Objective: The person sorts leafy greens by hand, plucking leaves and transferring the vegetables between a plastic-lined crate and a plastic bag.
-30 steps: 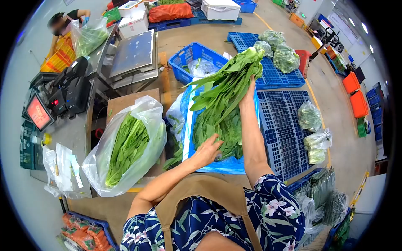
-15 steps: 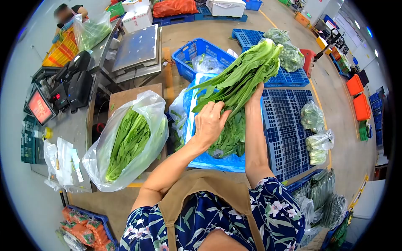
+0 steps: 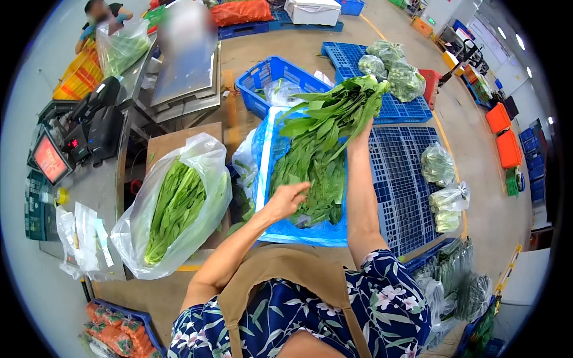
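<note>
My right hand (image 3: pixel 360 135) grips a bunch of leafy greens (image 3: pixel 340 113) by its pale stem end, and its long leaves hang to the left. Below it, a blue-lined white box (image 3: pixel 261 170) holds more loose leafy greens (image 3: pixel 316 173). Over the left part of that box is my left hand (image 3: pixel 287 201), its fingers curled together; whether a bit of leaf is pinched in them I cannot make out. A clear plastic bag (image 3: pixel 216 173) with more long-leaved greens (image 3: pixel 174 209) lies open to the left.
Behind the box stands a blue crate (image 3: pixel 253 98). Blue pallets (image 3: pixel 400 185) on the right carry bagged vegetables (image 3: pixel 406 80). At left, a metal table (image 3: pixel 110 197) bears a scale with a screen (image 3: pixel 51 156). Another person (image 3: pixel 104 18) is at the far left beside a yellow basket (image 3: pixel 77 74).
My left hand has let go of the bunch's leaves and moved down and left. The bunch has lowered slightly in my right hand. A blurred shape now shows over the metal platform at the back.
</note>
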A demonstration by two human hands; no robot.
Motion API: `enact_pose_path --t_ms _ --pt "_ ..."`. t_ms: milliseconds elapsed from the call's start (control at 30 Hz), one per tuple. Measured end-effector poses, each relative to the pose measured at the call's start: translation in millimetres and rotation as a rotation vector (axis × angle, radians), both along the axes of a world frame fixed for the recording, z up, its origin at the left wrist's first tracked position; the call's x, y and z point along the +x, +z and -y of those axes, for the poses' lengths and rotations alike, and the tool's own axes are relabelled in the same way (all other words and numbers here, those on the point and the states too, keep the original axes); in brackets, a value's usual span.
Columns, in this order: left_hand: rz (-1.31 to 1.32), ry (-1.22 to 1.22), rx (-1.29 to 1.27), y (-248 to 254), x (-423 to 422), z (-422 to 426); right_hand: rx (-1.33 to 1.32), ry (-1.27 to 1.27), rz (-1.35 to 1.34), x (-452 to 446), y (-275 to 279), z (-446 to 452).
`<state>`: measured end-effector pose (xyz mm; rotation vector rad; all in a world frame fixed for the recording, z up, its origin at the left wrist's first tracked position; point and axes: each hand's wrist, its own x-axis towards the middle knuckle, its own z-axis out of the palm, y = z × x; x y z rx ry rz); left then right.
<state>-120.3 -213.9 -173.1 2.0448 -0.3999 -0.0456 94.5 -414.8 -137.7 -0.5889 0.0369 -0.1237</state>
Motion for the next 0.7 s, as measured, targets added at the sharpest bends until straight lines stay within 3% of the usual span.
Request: enact_pose_path --t_ms 67,133,200,367,533,700 --pt "0.213 -0.01 0.305 -52.0 -8.6 9.1 -0.027 -0.044 -0.025 -1.5 -0.1 0.4" --pt "0.351 0.021 0.483 -58.1 -11.6 17.2 -0.057 -0.074 -0.049 -8.5 -0.7 0.3" --pt "0.032 -0.082 0.516 -43.9 -6.8 19.5 -0.092 -0.085 -0.062 -16.9 -1.9 1.7" --pt "-0.045 0.074 0.4 -15.4 -5.6 -2.6 -0.194 -0.061 -0.117 -47.0 -14.6 -0.8" --pt "-0.119 0.334 0.181 1.4 -24.7 -67.0 -0.466 0.051 -0.216 -125.8 -28.6 4.3" --pt "0.084 0.939 0.338 10.2 -68.3 -175.7 -1.052 0.418 -0.207 -226.3 -10.4 6.3"
